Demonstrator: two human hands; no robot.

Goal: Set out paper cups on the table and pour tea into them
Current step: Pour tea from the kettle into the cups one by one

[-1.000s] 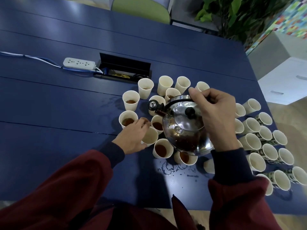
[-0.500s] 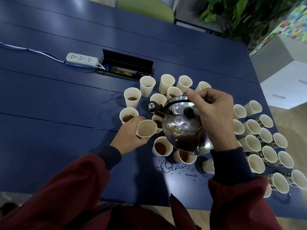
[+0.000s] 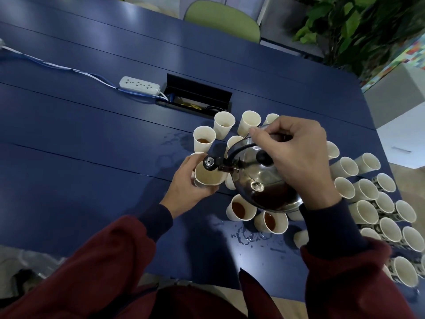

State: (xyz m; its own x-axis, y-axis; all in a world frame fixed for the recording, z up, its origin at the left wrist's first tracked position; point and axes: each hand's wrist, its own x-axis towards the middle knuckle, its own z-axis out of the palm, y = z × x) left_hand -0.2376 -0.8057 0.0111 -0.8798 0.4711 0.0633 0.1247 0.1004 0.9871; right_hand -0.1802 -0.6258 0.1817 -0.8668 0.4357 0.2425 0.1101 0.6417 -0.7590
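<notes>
Dozens of cups [image 3: 365, 189] stood packed along the right side of the blue table [image 3: 92, 139] I was watching, and a looser cluster sat nearer the middle, three of them [image 3: 240, 208] showing brown tea. Drops [image 3: 248, 234] of liquid lay on the near part of the top. Farther back lay a white strip [image 3: 139, 85] with its cord trailing left, just beside an open black hatch [image 3: 197, 97] set in the table. Beyond the far edge I made out a green chair [image 3: 222, 18], a leafy plant [image 3: 358, 26] and a white cabinet [image 3: 402, 125] at the right. My left hand [image 3: 187, 183] had its fingers wrapped round the side of one cup [image 3: 210, 178], mouth up, held left of the cluster. My right hand [image 3: 296, 157] was curled tight over the handle [image 3: 239, 147] of the steel kettle [image 3: 259, 180], which tilted left above the filled cups. Its spout [image 3: 210, 162] hung right over the rim of the held cup, close to my left fingertips. Whether tea was running, I could not tell.
</notes>
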